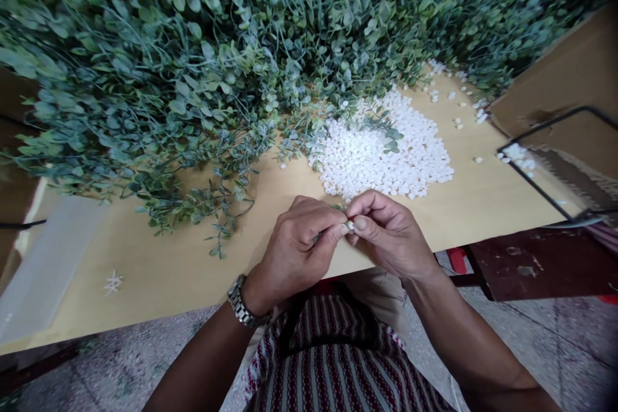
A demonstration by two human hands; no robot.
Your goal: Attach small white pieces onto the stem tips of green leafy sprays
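- The counter [483,199] before you is tan, and your hands meet over its near edge.
- Your left hand [302,244] and right hand [391,235] have their fingers pinching one small white piece [351,226] between them (a bit of green [338,207] peeks out there too).
- Just past your hands lies a heap of white bits [381,148], with a few strays to the right.
- A big pile of leafy green stems [232,26] fills the back, and some stems hang over the heap.
- On the left lie a pale, cloudy sheet [58,257] and a white spiky star [112,283].
- On the right are torn cardboard [564,84] and a black wire frame [538,187].
- Below, you have a gray speckled floor [193,341] and a dark red board [545,264].
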